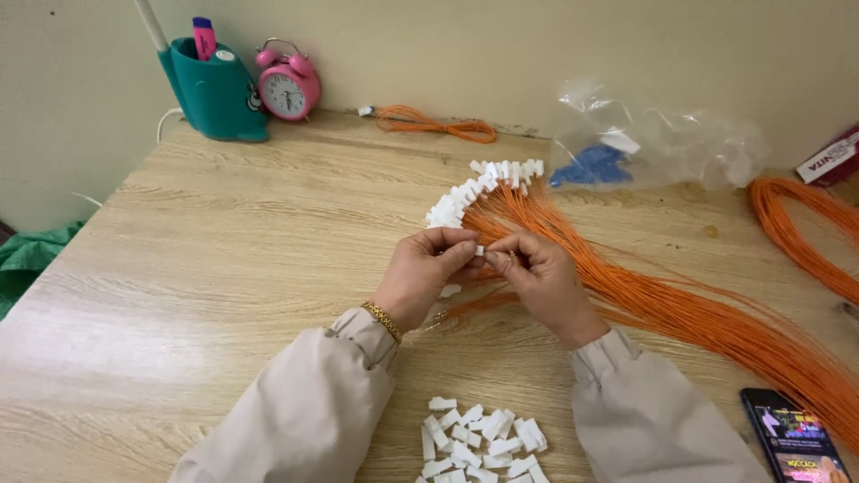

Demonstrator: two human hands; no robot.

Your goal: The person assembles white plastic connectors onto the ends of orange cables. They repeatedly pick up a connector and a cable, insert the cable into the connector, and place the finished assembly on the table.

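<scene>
While the left hand [428, 268] pinches a small white plug [479, 251] and the right hand [537, 277] pinches an orange wire [501, 300], the wire's tip looks ready to be pushed carefully into the plug.

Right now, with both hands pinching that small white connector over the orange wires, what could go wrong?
1. The white connector is tiny between left hand and right hand; it may slip.
2. The orange wire bundle beneath could snag or tangle.
3. A sleeve could scatter the loose connector pile near the table edge.

Pale wooden table [224, 268], cream wall [537, 45]
</scene>
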